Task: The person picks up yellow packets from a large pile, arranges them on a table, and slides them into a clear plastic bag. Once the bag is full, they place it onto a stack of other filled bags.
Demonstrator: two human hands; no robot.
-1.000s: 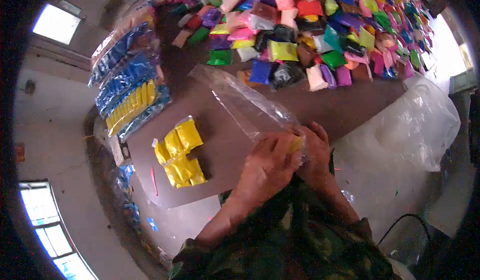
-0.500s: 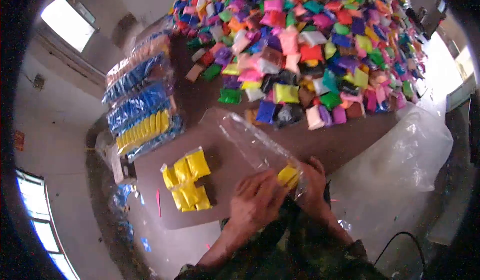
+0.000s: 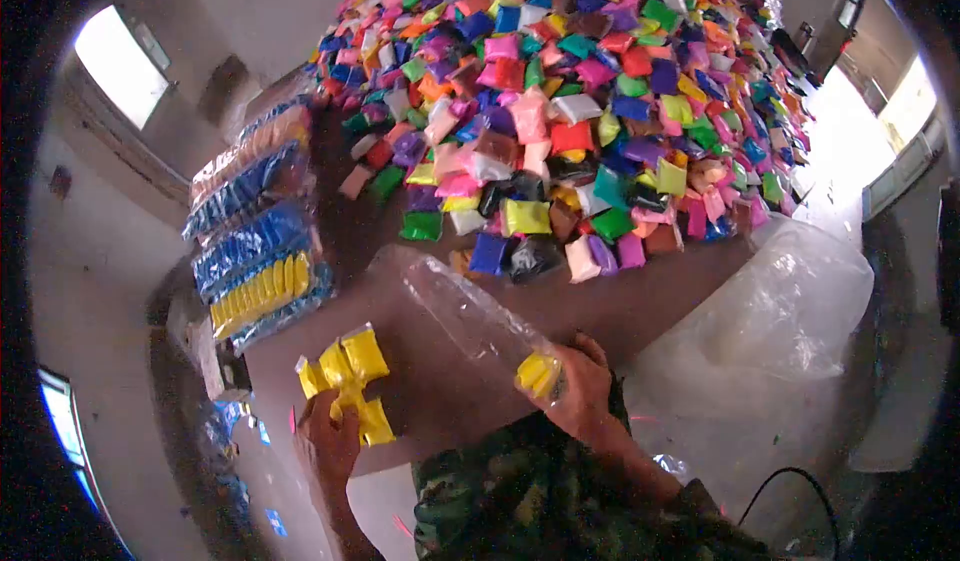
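Gripping the clear bag [image 3: 465, 306], slanted lengthwise away to the left, around its yellow packets [image 3: 537, 373] in the right hand [image 3: 585, 396]; touching nearer loose yellow packets [image 3: 365, 353] on the bench [image 3: 445, 411] with curled left hand [image 3: 328, 443], grip unclear.

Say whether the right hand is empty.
No, the right hand grips a long clear bag with yellow packets in the held end.

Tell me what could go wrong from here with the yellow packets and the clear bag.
The yellow packets at the left hand lie near the edge of the table and could get nudged off. Only the right hand grips the clear bag, so it might slip.
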